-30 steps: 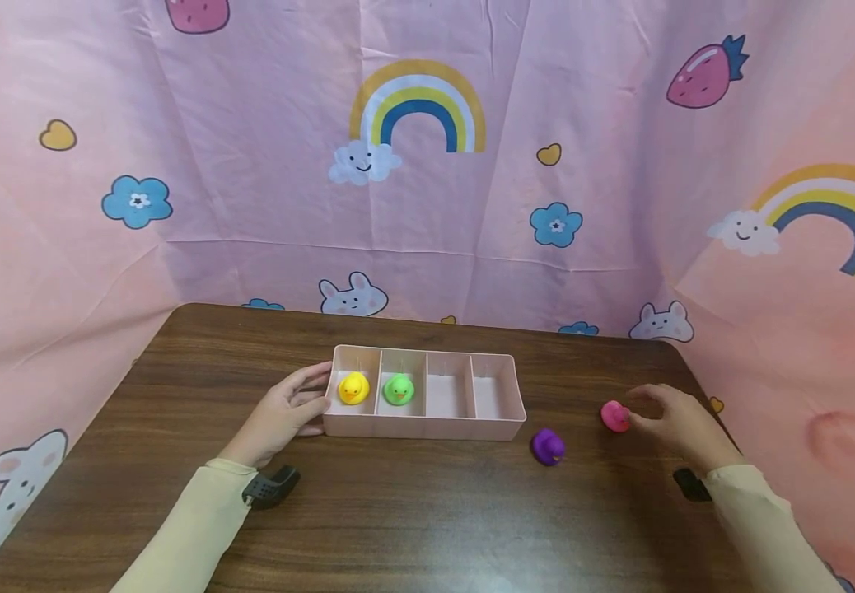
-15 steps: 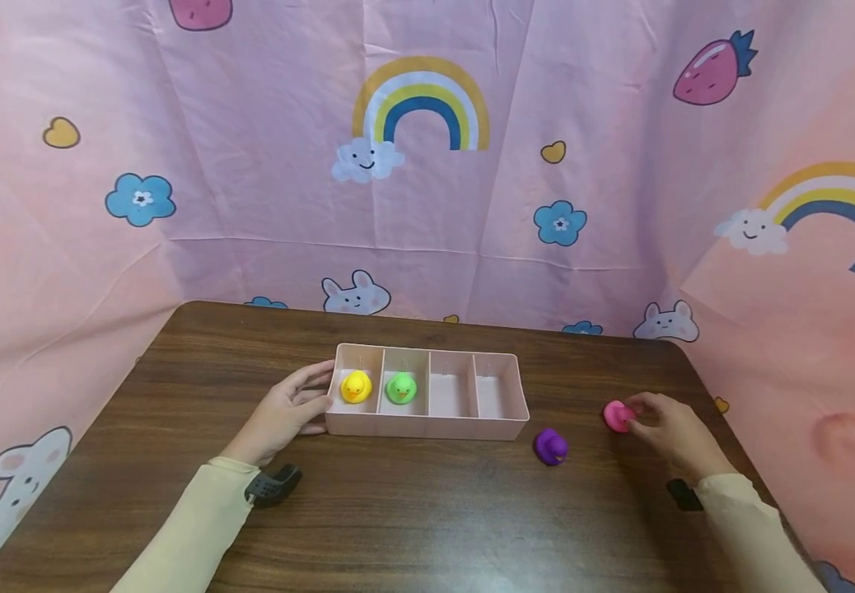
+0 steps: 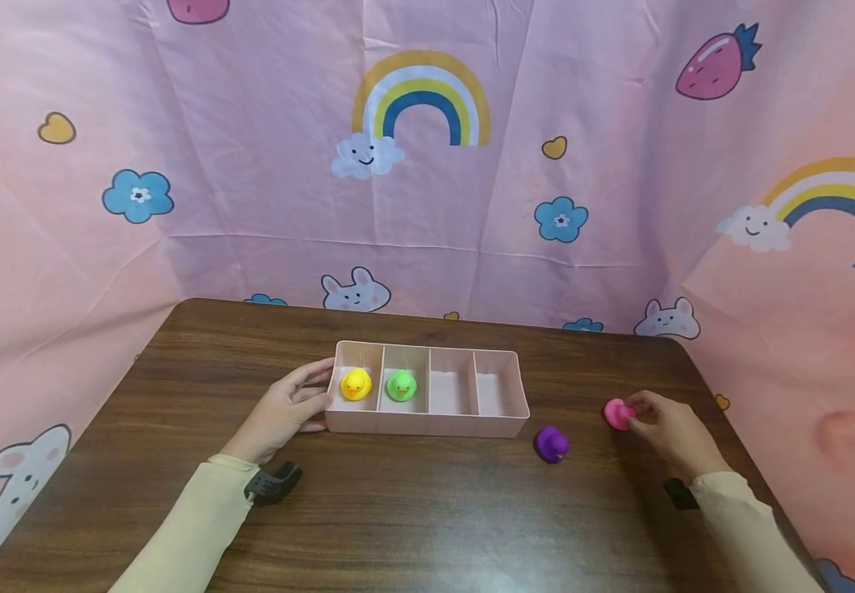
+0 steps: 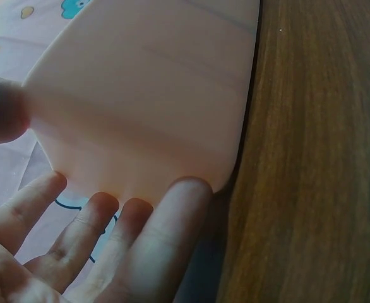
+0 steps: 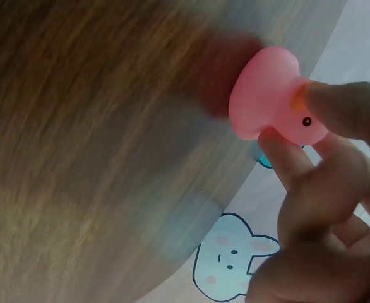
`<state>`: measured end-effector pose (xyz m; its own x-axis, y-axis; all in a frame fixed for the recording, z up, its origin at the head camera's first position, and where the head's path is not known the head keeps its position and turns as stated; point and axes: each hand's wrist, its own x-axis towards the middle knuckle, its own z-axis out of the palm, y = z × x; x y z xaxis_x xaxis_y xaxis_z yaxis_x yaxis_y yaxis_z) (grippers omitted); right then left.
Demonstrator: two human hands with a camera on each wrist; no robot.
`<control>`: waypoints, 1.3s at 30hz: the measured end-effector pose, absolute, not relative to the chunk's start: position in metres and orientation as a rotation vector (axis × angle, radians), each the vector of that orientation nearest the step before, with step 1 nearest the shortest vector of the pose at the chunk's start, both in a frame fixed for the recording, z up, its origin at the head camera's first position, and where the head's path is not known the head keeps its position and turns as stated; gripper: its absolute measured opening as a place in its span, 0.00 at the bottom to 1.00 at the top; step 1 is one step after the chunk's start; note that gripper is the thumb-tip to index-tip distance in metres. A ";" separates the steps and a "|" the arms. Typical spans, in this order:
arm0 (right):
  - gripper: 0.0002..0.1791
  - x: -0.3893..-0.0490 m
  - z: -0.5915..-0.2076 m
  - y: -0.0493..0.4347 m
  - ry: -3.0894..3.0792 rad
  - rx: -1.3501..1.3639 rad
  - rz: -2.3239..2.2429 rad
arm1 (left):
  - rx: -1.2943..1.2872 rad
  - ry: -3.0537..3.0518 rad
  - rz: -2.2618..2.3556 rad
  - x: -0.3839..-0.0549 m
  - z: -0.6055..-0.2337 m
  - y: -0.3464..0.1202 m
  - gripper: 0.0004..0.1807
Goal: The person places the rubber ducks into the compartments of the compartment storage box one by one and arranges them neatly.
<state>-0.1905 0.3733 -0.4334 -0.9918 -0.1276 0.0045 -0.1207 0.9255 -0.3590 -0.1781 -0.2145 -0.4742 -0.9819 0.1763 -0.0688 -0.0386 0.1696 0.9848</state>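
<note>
At the left end of a pale pink divided box (image 3: 427, 424), my left hand (image 3: 275, 416) holds the end wall, thumb at the rim and fingers spread along it. In the left wrist view, the fingertips (image 4: 191, 189) meet the smooth box wall. A yellow rubber duck (image 3: 356, 385) sits in the leftmost compartment and a green rubber duck (image 3: 401, 385) in the one beside it. On the right, my right hand (image 3: 675, 432) pinches a pink rubber duck (image 5: 267, 98) by its head, thumb over the beak. The duck is tipped, its base facing left.
A purple rubber duck (image 3: 551, 445) stands on the brown wooden table (image 3: 413, 519), between the box and the right hand. The two right-hand compartments of the box hold no duck. A patterned pink curtain (image 3: 264, 165) hangs behind and beside the table.
My right hand has closed its thumb and fingers on the pink duck's head, and the duck has tipped. The left hand stays on the box's end. The view has shifted slightly.
</note>
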 end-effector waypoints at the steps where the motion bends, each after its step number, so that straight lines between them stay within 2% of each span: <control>1: 0.17 -0.190 -0.434 0.373 3.067 -0.201 -0.570 | 0.137 2.266 1.924 -0.178 -0.474 -0.215 0.34; 17: 0.19 -0.188 -0.434 0.371 3.035 -0.097 -0.628 | 0.155 2.253 1.949 -0.178 -0.475 -0.216 0.34; 39: 0.12 -0.185 -0.408 0.315 3.347 -0.533 -0.782 | 0.144 2.273 1.918 -0.177 -0.474 -0.214 0.34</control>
